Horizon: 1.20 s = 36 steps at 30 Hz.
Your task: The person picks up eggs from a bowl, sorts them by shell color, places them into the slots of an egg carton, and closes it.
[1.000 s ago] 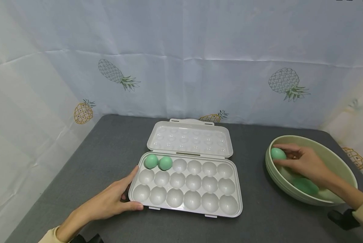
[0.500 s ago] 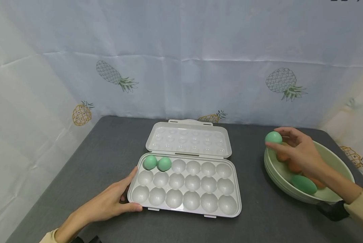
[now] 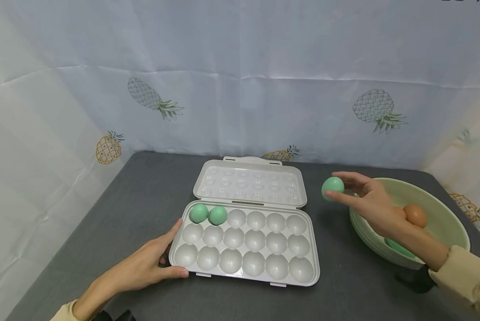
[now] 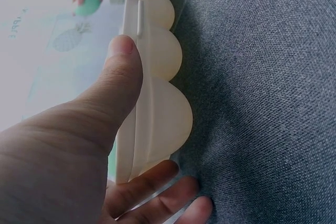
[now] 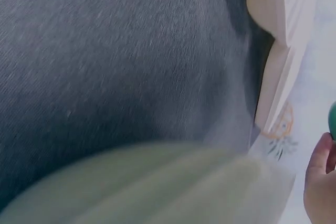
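Observation:
In the head view a green egg (image 3: 333, 188) is pinched between thumb and fingertips of my right hand (image 3: 366, 198), raised at the left rim of the pale green bowl (image 3: 444, 209). My left hand (image 3: 143, 265) holds the left end of the white egg tray (image 3: 245, 278), its thumb on the front edge and its fingers round the side. In the left wrist view, my left thumb (image 4: 118, 72) lies along the tray's rim above its rounded cups (image 4: 165, 116). Two green eggs (image 3: 199, 213) sit in the back row at the left. The tray's lid (image 3: 250, 182) lies folded back.
Brown eggs (image 3: 415, 216) and a green egg (image 3: 398, 246) lie in the bowl, partly behind my right arm. Grey cloth (image 3: 155, 187) covers the table. A white curtain (image 3: 240, 102) with pineapple prints hangs behind.
My right hand has lifted the green egg out of the bowl and carried it left, past the bowl's rim. My left hand stays on the egg tray.

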Each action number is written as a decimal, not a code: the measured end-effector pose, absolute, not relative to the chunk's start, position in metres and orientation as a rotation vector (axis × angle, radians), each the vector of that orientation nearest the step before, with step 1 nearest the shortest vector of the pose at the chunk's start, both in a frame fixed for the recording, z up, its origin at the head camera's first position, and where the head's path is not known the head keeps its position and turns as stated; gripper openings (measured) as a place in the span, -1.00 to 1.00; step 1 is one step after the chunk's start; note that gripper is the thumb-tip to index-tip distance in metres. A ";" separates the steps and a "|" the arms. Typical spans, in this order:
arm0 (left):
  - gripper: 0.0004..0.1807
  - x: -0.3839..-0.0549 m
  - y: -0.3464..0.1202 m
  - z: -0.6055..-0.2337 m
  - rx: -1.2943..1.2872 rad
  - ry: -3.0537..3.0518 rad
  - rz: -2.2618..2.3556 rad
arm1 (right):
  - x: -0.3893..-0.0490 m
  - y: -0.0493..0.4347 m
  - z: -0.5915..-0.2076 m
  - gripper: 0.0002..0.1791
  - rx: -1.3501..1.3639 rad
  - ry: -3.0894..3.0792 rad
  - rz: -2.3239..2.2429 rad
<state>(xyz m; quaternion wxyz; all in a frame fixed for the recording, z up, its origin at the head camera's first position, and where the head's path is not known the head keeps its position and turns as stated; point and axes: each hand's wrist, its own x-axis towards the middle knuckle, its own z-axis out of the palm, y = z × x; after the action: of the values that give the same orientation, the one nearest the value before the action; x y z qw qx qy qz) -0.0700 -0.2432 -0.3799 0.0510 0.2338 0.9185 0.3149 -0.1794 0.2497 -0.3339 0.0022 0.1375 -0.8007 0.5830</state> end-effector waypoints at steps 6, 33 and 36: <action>0.24 -0.071 -0.243 -0.380 0.709 2.786 0.961 | -0.184 0.226 -0.337 -0.52 0.464 -2.480 1.863; 0.24 -0.070 -0.243 -0.378 0.706 2.772 0.982 | -0.194 0.165 -0.347 -0.57 0.655 -2.385 2.052; 0.25 -0.070 -0.243 -0.378 0.699 2.774 0.979 | -0.194 0.155 -0.349 -0.51 0.672 -2.385 2.115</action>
<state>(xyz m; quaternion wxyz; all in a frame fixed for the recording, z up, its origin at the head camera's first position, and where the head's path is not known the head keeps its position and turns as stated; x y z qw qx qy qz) -0.0705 -0.2426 -0.3779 0.0592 0.2308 0.9159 0.3231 -0.1944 0.1553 -0.3487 -0.0581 0.2060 -0.7308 0.6482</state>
